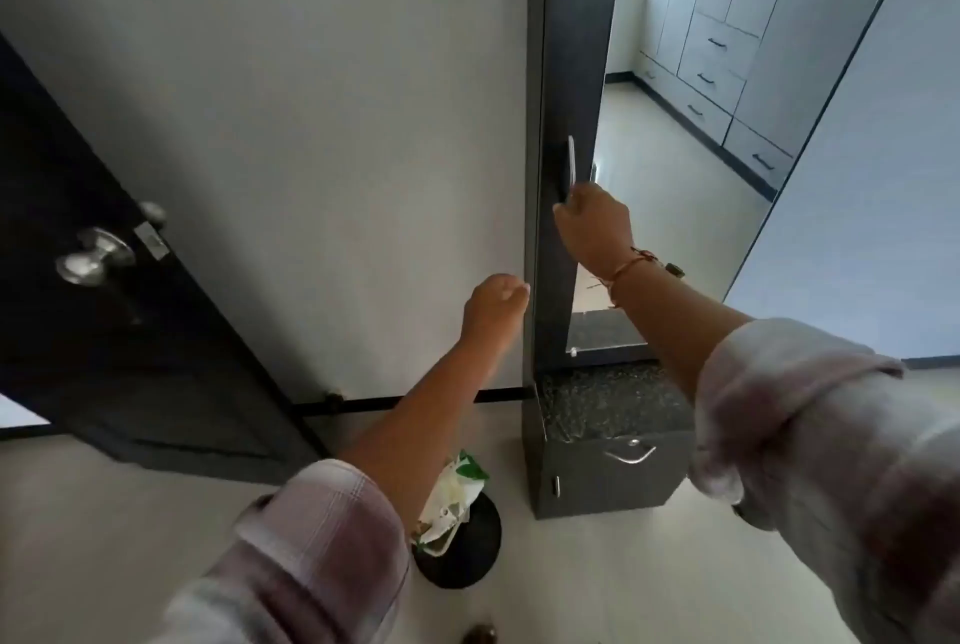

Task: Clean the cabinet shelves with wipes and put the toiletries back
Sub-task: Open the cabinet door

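Note:
A tall, narrow dark cabinet door [556,72] stands shut beside a white wall, with a slim metal handle [571,163] on it. My right hand [592,228] grips the lower end of that handle. My left hand [493,303] is curled in a loose fist at the cabinet's left edge and holds nothing that I can see. Below my left arm, a white and green pack of wipes [452,498] lies on a round black stool [467,560]. The shelves and toiletries are hidden behind the door.
A mirror [701,124] to the right of the door reflects a grey wardrobe. Below it are a speckled stone ledge [608,399] and a dark drawer unit [613,474]. A black room door [104,321] with metal knobs stands open at the left.

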Action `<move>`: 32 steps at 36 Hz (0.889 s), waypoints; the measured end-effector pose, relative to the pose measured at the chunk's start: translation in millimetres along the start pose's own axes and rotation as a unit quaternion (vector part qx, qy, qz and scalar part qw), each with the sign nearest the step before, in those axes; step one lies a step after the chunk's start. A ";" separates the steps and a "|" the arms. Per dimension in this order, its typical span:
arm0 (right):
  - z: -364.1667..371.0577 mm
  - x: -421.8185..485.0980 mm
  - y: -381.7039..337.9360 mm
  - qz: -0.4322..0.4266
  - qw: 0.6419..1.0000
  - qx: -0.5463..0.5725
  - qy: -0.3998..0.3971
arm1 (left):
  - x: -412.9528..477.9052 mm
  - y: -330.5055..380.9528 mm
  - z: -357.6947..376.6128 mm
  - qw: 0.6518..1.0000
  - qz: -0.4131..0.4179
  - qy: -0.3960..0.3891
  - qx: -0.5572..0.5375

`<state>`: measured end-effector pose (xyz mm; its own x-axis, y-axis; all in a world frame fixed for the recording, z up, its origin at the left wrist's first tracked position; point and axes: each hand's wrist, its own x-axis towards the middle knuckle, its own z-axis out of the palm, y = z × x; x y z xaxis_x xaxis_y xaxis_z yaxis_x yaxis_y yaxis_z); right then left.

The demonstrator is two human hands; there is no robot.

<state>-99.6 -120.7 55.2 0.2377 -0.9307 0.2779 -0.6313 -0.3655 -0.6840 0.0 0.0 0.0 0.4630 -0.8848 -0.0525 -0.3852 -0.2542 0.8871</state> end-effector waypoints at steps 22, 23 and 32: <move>24.1 12.0 -10.3 0.070 0.989 -0.001 0.126 | 79.3 7.2 3.4 0.990 0.091 -0.103 -0.025; 23.6 8.1 -9.2 0.067 0.989 -0.003 0.133 | 79.2 7.4 5.4 0.989 0.095 -0.108 -0.025; 17.0 -30.6 3.5 0.036 0.975 -0.072 0.206 | 61.6 1.7 16.7 0.976 0.116 -0.166 -0.078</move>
<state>-96.4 -93.7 32.9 -0.1089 -0.8589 0.5005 -0.7400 -0.2662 -0.6177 14.5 -61.4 -9.4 0.0835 -0.9959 0.0346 -0.3101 0.0070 0.9507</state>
